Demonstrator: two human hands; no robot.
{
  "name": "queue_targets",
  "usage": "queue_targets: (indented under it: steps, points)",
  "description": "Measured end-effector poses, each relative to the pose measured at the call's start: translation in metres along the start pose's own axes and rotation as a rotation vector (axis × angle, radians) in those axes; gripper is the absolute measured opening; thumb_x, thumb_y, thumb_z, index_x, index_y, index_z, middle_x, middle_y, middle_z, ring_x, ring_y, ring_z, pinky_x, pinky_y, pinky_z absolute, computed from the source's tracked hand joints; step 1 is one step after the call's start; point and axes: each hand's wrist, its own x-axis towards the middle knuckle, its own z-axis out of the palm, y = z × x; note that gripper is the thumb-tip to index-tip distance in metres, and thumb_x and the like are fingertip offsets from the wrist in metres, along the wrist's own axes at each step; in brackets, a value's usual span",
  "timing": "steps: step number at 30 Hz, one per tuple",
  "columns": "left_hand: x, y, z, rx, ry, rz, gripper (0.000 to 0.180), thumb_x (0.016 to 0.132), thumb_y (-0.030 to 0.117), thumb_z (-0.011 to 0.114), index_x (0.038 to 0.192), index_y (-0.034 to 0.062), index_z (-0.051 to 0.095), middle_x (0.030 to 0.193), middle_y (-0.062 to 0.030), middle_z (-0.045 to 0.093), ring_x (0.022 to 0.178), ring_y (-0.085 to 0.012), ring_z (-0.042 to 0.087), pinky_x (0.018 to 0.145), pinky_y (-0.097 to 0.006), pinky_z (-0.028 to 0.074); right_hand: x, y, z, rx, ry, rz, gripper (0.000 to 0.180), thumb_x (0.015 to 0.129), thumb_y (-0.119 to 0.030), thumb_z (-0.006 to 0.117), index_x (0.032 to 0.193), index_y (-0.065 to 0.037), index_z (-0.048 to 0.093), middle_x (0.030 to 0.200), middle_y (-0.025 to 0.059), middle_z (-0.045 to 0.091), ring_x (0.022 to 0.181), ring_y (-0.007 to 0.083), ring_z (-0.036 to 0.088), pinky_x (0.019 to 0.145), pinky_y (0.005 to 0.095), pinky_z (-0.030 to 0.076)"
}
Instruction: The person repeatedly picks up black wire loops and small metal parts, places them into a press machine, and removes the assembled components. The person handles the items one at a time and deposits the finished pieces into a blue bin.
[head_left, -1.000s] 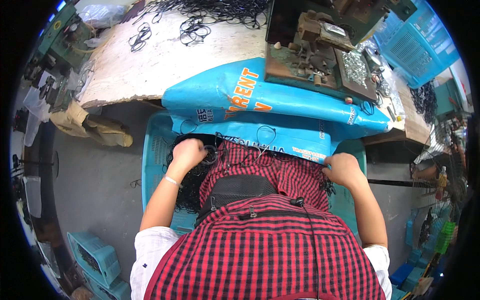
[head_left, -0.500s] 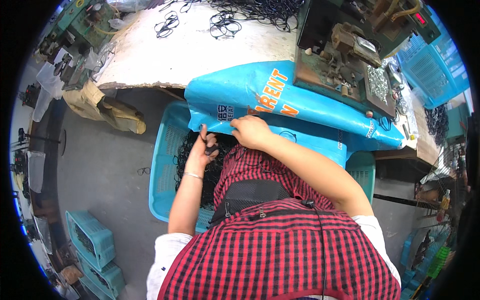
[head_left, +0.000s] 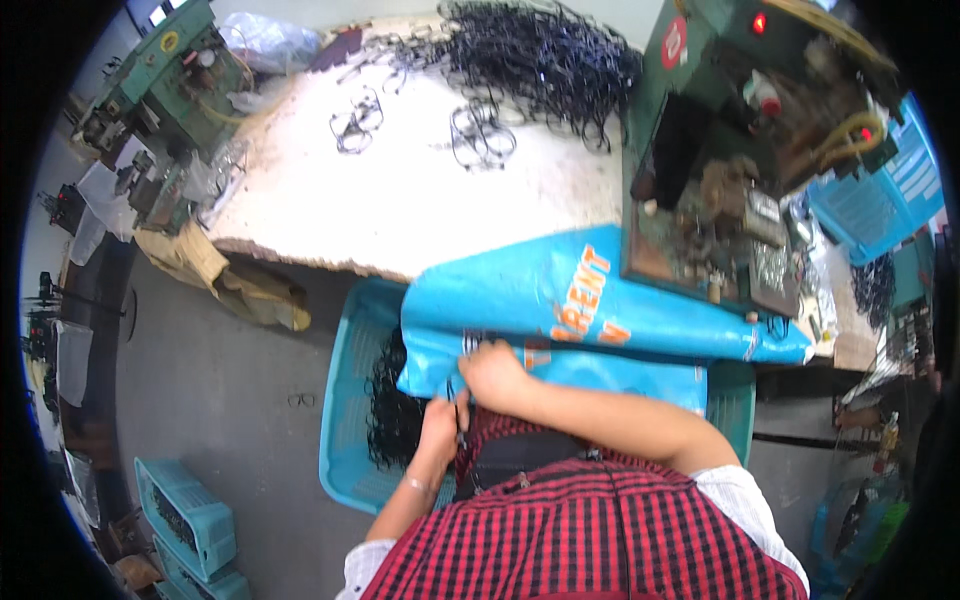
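Note:
A blue plastic sheet (head_left: 500, 290) with orange and dark print hangs over the front edge of the bench toward my lap. My right hand (head_left: 493, 378) is closed with its fingertips pinched at the sheet's left part. Just below it, my left hand (head_left: 440, 428) is closed around a slim dark thing (head_left: 451, 388) that sticks up toward the sheet. Blur and the fingers hide its kind. Under the sheet stands a turquoise basket (head_left: 340, 440), where many black eyeglass frames (head_left: 390, 410) lie beside my lap.
More black frames (head_left: 540, 60) are heaped on the white bench (head_left: 300, 190), with a few loose ones nearer. A green machine (head_left: 700, 210) stands at the right, another (head_left: 165, 110) at the far left. Turquoise baskets (head_left: 185, 515) stand on the floor at lower left, near a loose eyeglass frame (head_left: 301, 400).
The head view has shifted, so the bench sits lower in the picture. My left hand has come in beside the right at the sheet, its fingers more closed. My right hand stays at the sheet.

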Motion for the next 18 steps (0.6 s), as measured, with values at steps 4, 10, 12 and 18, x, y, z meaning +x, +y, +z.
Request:
queue_targets:
  steps: [4,10,12,18]
  points:
    - [-0.041,0.078,-0.018,0.594,-0.237,-0.067,0.027,0.104,0.027,0.062,0.092,0.0034,0.068,0.07,-0.0028,0.064,0.058,-0.0109,0.058,0.053,-0.03,0.045,-0.03,0.005,-0.056,0.427,0.071,0.045,0.019,0.084,-0.024,0.064,0.075,-0.008,0.066,0.07,0.0179,0.068,0.067,0.0387,0.068,0.064,0.0507,0.054]
    - [0.012,0.279,-0.052,0.629,0.172,0.555,0.033,0.109,0.029,0.053,0.099,0.0052,0.073,0.07,0.0022,0.056,0.057,-0.0048,0.047,0.051,-0.025,0.04,-0.043,0.076,-0.19,0.916,0.154,0.388,0.01,0.086,-0.015,0.072,0.09,-0.006,0.07,0.081,0.0093,0.074,0.07,0.0256,0.071,0.065,0.0362,0.056]
    - [0.086,0.342,-0.045,0.739,0.323,0.85,0.036,0.11,0.029,0.049,0.114,0.0019,0.073,0.076,-0.0005,0.059,0.069,-0.0099,0.053,0.064,-0.027,0.044,-0.029,0.096,-0.211,0.732,0.414,0.426,0.007,0.086,-0.011,0.071,0.09,-0.005,0.07,0.08,0.0093,0.072,0.07,0.0256,0.07,0.063,0.0359,0.054]
    - [0.346,0.533,-0.027,1.175,0.431,1.063,0.042,0.099,0.033,0.052,0.105,-0.0026,0.074,0.102,-0.0261,0.071,0.097,-0.0424,0.066,0.086,-0.049,0.05,0.031,0.131,-0.163,0.503,0.656,0.354,0.007,0.084,-0.004,0.068,0.09,-0.004,0.07,0.082,0.0142,0.068,0.077,0.0348,0.065,0.071,0.0435,0.051]
